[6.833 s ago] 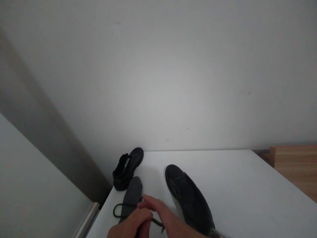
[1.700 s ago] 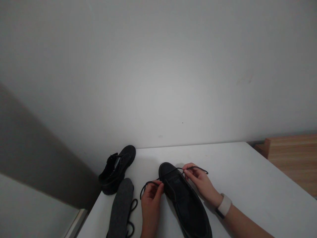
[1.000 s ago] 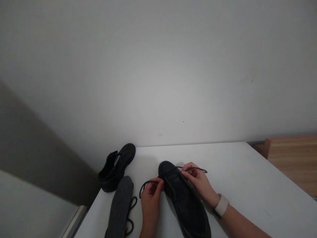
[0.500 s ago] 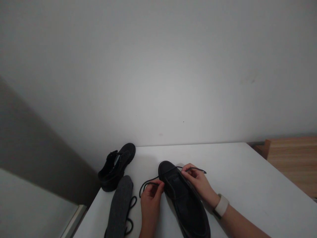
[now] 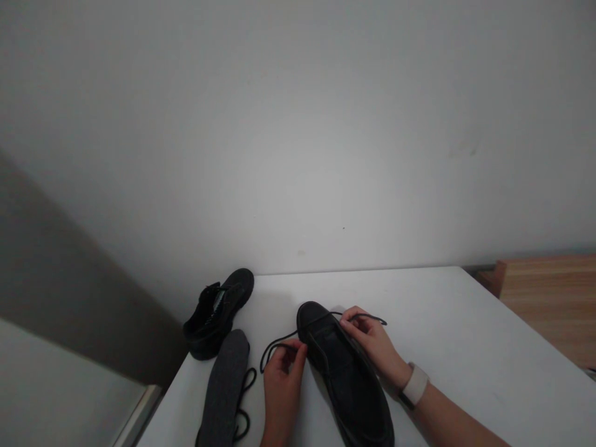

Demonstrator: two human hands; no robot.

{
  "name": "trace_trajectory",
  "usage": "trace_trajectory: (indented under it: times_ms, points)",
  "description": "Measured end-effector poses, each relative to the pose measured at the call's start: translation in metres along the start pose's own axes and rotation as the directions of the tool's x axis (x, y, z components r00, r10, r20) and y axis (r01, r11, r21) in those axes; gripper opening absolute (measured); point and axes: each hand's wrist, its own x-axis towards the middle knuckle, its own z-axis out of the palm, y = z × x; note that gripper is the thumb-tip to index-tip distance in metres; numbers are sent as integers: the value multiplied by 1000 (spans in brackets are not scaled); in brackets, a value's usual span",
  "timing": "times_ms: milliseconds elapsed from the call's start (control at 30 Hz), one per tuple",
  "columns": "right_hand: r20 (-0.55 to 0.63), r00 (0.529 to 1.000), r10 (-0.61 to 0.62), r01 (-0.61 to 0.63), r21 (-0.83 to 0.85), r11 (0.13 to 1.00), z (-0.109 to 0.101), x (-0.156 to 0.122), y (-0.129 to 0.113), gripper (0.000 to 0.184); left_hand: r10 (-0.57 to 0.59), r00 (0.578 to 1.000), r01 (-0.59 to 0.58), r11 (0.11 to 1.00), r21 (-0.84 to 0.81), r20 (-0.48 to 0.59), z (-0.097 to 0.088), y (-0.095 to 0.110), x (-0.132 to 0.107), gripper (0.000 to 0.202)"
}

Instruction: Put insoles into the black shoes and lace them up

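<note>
A black shoe lies on the white table, its toe pointing away from me. A dark shoelace runs across the front of the shoe and out to both sides. At the shoe's left edge, my left hand pinches one part of the lace between thumb and fingers, with a loop hanging to its left. On the right side of the shoe, my right hand is closed on the other part, and a looped end sticks out past the fingers.
Another black shoe stands at the table's far left corner by the wall. A grey insole lies nearer me, with a loose black lace coiled beside it. Wooden furniture stands beyond the table's right edge.
Hardly anything differs. Both hands keep their grip on the lace, and the whole view has shifted very slightly.
</note>
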Motion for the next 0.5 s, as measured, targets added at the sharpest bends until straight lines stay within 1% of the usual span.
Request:
trace_trajectory:
  times_ms: [300, 500]
  points:
    - [-1, 1000, 1, -1, 1, 1000, 0, 0, -2, 41, -9, 1000, 8, 999, -44, -30, 5, 9, 3, 34]
    - [3, 1000, 7, -7, -6, 1000, 0, -1, -4, 40, -4, 999, 2, 999, -42, -46, 9, 11, 5, 35]
